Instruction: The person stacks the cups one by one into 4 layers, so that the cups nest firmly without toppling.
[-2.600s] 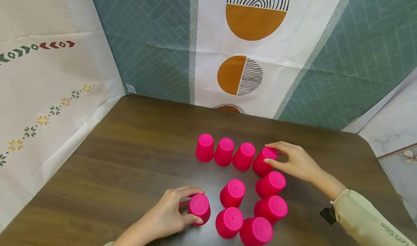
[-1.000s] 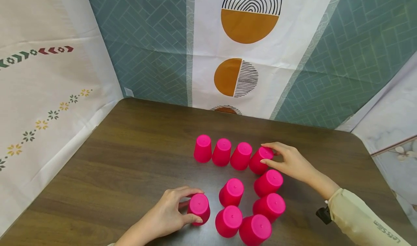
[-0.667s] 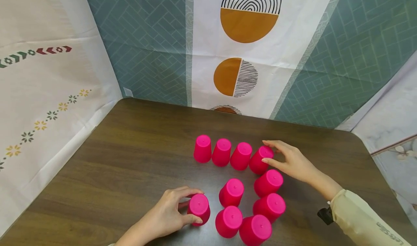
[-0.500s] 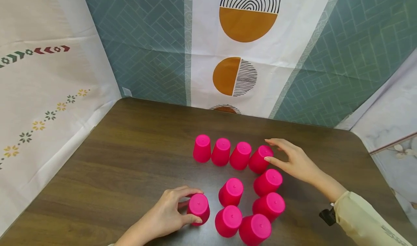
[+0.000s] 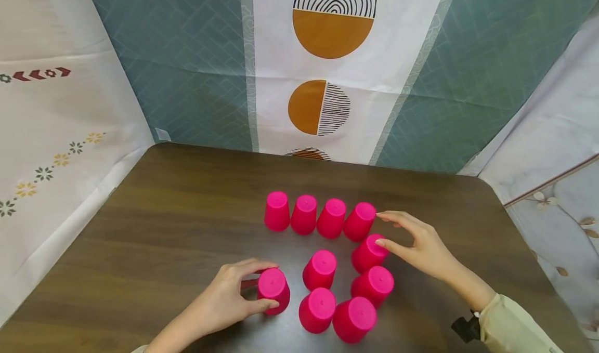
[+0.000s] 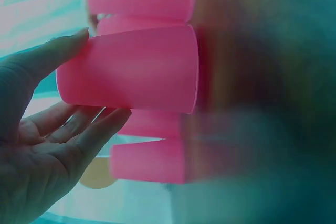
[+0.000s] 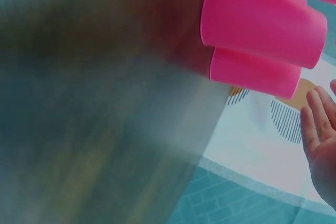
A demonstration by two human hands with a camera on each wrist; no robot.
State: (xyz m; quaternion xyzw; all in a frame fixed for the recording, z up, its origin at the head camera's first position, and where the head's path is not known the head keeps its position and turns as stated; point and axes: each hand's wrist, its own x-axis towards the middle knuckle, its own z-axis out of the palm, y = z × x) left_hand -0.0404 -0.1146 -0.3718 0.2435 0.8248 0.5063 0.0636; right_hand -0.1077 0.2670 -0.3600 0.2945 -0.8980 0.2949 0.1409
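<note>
My left hand (image 5: 224, 298) grips an upside-down pink cup (image 5: 273, 291), thumb on its near side and fingers on its far side. In the left wrist view, the thumb and fingertips touch the sides of that cup (image 6: 131, 72). My right hand (image 5: 426, 246) has its fingers spread, with its thumb tip overlapping a pink cup (image 5: 367, 257) in the right-hand line; contact cannot be told. Just beyond is the corner cup (image 5: 359, 223), apart from the fingers. The right wrist view shows extended fingers of the right hand (image 7: 323, 142) holding nothing.
Several more inverted pink cups stand on the brown table (image 5: 187, 212): a back row (image 5: 303, 215), a right-hand line (image 5: 372, 286) curving round the front (image 5: 354, 321), and an inner cup (image 5: 320, 271). Patterned cloth (image 5: 187, 72) hangs behind the table.
My right hand has let go of the corner cup and moved toward the cup in front of it. The left hand keeps its grip. The head view has turned a little to the right.
</note>
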